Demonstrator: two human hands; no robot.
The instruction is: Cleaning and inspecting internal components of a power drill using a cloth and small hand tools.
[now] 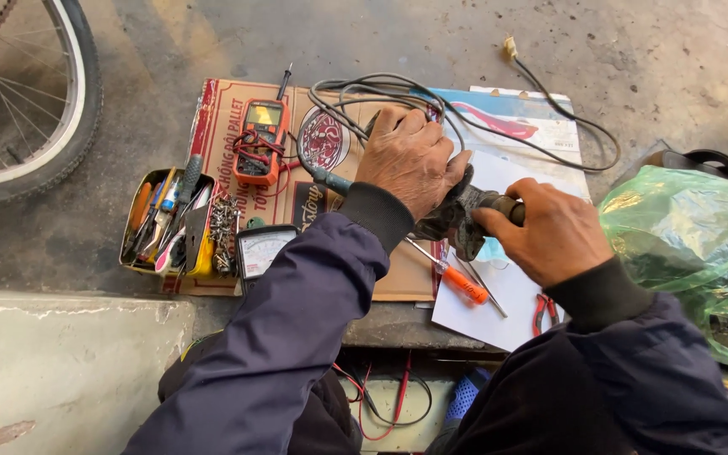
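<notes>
Both hands grip a dark, worn power tool (457, 217) held over a flattened cardboard sheet (229, 114). My left hand (410, 160) wraps over the tool's rear body, fingers curled around it. The tool's front end sits in the closed fingers of my right hand (549, 232). A grey cable (398, 88) loops from the tool across the cardboard. Beneath the tool lies an orange-handled screwdriver (461, 282) on white paper (507, 295).
An orange multimeter (263, 139) with leads lies on the cardboard, an analogue meter (261, 249) below it. A yellow tin of small tools (166, 223) and a pile of screws (224, 227) sit at left. A bicycle wheel (69, 109) stands far left, a green plastic bag (701, 244) right.
</notes>
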